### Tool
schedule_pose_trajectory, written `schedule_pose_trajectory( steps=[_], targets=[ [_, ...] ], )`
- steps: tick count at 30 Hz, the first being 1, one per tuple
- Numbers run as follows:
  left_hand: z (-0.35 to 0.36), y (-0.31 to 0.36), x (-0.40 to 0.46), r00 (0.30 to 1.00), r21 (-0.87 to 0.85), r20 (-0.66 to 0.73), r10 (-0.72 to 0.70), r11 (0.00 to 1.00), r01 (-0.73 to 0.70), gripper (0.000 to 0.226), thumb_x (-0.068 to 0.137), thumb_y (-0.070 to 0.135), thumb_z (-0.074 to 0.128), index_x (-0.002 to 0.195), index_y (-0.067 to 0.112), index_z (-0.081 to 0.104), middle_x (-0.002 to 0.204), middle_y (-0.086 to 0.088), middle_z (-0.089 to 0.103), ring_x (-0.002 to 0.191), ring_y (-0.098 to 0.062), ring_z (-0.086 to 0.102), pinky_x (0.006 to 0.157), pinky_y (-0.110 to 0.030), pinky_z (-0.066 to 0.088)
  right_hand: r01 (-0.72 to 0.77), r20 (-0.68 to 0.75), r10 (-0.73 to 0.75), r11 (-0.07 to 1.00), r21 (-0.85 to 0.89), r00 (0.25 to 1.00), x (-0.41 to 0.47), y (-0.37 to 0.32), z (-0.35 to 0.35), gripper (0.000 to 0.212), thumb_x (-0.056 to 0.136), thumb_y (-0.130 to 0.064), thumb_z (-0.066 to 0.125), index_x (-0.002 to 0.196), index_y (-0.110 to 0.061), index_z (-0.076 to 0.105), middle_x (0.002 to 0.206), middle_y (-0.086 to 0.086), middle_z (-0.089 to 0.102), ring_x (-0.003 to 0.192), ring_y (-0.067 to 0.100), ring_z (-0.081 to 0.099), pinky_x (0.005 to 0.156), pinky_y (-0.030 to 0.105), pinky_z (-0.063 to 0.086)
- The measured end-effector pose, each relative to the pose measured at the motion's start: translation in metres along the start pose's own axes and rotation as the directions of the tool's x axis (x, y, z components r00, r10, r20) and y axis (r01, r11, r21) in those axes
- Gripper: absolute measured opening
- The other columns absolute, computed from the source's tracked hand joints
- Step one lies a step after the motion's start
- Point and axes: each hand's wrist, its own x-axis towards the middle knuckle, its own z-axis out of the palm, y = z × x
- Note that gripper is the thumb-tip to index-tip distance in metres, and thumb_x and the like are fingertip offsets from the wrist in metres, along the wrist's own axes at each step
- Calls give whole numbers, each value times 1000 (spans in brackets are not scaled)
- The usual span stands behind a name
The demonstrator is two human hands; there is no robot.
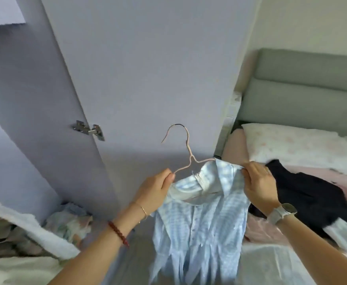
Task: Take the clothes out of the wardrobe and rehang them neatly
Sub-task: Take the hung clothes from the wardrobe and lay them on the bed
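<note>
Head view looks down at two bare hands that hold a light blue checked shirt (201, 219) in the middle of the scene, in front of a pale lilac wardrobe door (148, 79). The left hand (156, 192) has its fingers (167, 178) closed around the left shoulder of a thin pink wire hanger (187, 149), just beside the collar of the shirt. The hook of the hanger points up and to the left, free in the air. The right arm of the hanger goes under the collar, so this side of it is hidden by the cloth. The right hand (259, 184) pinches the right shoulder of the shirt at the collar edge, with the fingers closed on the cloth. The shirt hangs down from both hands toward the near edge, and its front with small buttons faces the camera. On the left wrist there is a thin gold bangle (142, 210) and a dark red bead bracelet (118, 233); on the right wrist there is a pale watch (282, 212). To the right stands a bed (271, 262) with a grey-green headboard (304, 89) and a white pillow (296, 147). A dark garment (312, 194) lies on the bed, near the right hand. A metal hinge (89, 129) sits at the left edge of the door. At the near left, more crumpled clothes (65, 225) lie low, too blurred to tell apart.
</note>
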Motion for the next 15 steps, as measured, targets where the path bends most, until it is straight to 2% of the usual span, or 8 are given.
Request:
schedule_pose_trajectory(
  steps=[5, 8, 10, 12, 14, 15],
  targets=[
    [79, 89, 46, 980, -103, 45, 196, 976, -191, 23, 97, 22, 41, 88, 6, 55, 75, -12, 63, 70, -34, 58, 63, -39, 41, -311, -154, 293, 944, -112, 944, -27, 93, -41, 33, 87, -14, 33, 92, 3, 61, 82, 19, 60, 75, 39, 57, 72, 47, 43],
    [117, 134, 89, 970, -37, 2, 242, 970, -242, 25, 98, 29, 39, 94, 10, 56, 84, -9, 67, 75, -31, 60, 62, -38, 44, -440, -181, 416, 891, -115, 891, -33, 140, -61, 24, 87, -6, 42, 94, 5, 62, 86, 21, 61, 79, 40, 58, 71, 44, 43],
    [139, 157, 123, 963, 49, -63, 263, 964, -260, 27, 98, 31, 38, 92, 12, 57, 85, -6, 67, 76, -29, 60, 61, -34, 41, -468, -158, 453, 880, -80, 878, -32, 167, -71, 18, 89, -4, 49, 95, 5, 62, 89, 20, 62, 78, 38, 61, 65, 42, 46],
    [162, 178, 157, 951, 96, -123, 284, 957, -274, 26, 98, 27, 40, 87, 11, 57, 82, -6, 66, 77, -30, 58, 66, -33, 33, -469, -104, 464, 883, -24, 880, -26, 194, -80, 16, 89, -11, 53, 96, 0, 62, 86, 12, 64, 74, 30, 62, 59, 35, 46],
    [183, 196, 192, 940, 181, -178, 291, 949, -259, 25, 98, 24, 41, 86, 11, 59, 82, -6, 65, 82, -29, 56, 73, -34, 26, -448, -14, 448, 894, 2, 894, -14, 219, -84, 19, 91, -21, 52, 100, -6, 60, 73, 3, 64, 65, 20, 62, 56, 28, 39],
    [192, 204, 208, 935, 231, -198, 293, 941, -246, 25, 97, 24, 42, 87, 12, 60, 82, -6, 65, 84, -29, 54, 76, -34, 24, -430, 34, 430, 903, 8, 902, -5, 228, -84, 22, 92, -24, 52, 104, -8, 59, 64, -1, 62, 60, 21, 61, 54, 28, 37]
  ],
)
